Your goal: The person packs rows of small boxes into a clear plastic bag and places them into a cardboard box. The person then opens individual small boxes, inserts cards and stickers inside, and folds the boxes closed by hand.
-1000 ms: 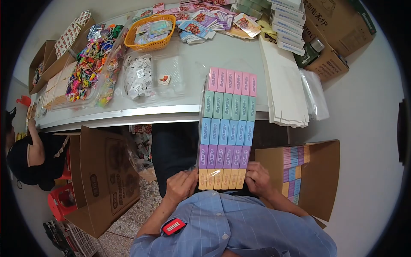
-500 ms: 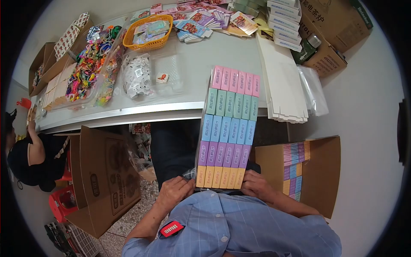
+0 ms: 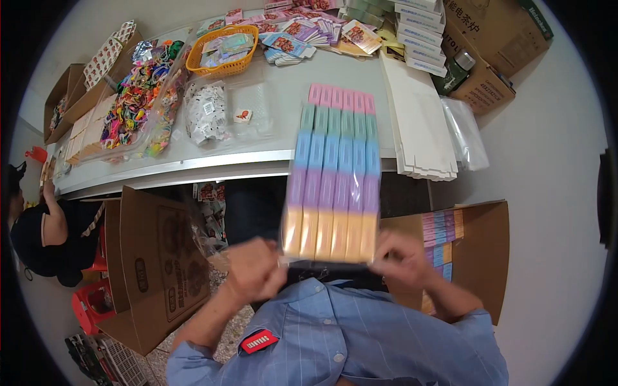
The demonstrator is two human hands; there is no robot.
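Observation:
A clear plastic bag packed with rows of small boxes [image 3: 331,174] stands in front of me, pink at the top, then green, blue, purple and orange at the bottom. My left hand [image 3: 256,269] is closed on the bag's lower left corner. At the lower right corner my right hand [image 3: 402,258] pinches the plastic. Both hands and the lower boxes are blurred by motion. The upper part of the pack overlaps the table's front edge in view.
On the table [image 3: 257,141] are an orange basket [image 3: 222,50], colourful bands [image 3: 138,96], card packs and white flat cartons [image 3: 421,119]. Open cardboard boxes stand left [image 3: 161,270] and right [image 3: 476,264], the right one holding similar packs. A person [image 3: 55,225] is at far left.
The pack has shifted left and up, and its orange end now looks larger and nearer. Both hands have risen with its lower corners and moved apart slightly.

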